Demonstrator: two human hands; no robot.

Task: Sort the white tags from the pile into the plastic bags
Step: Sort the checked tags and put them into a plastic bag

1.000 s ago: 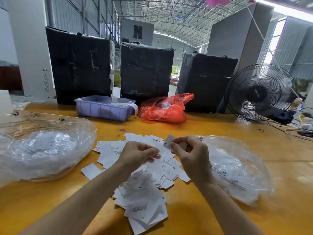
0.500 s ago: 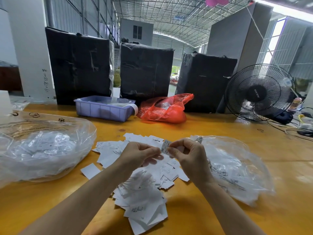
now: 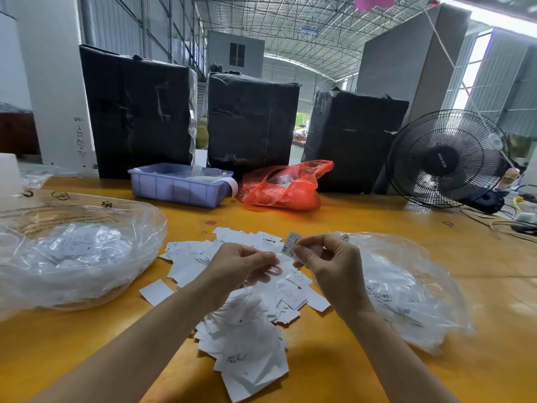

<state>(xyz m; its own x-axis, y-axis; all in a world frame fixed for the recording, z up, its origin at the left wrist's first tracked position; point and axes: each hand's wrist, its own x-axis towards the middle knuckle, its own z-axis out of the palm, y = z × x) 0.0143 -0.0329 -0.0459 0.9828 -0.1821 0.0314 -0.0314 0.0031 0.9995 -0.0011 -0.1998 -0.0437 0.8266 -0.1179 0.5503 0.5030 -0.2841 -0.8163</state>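
Note:
A pile of white tags (image 3: 247,324) lies on the yellow table between two clear plastic bags. The left bag (image 3: 75,254) and the right bag (image 3: 406,298) each hold tags. My right hand (image 3: 331,263) pinches one printed white tag (image 3: 290,245) upright above the pile's far part. Just left of that tag is my left hand (image 3: 241,266), fingers curled and thumb pressed to the forefinger. Whether it holds a tag is not visible.
At the back of the table (image 3: 348,228) stand a blue bin (image 3: 177,186), a red plastic bag (image 3: 284,187), three black-wrapped boxes (image 3: 250,123) and a black fan (image 3: 444,158). Cables (image 3: 511,225) lie at the far right.
My right hand has drawn the tag slightly up and to the right, away from my left hand; half a second ago both hands met at the tag.

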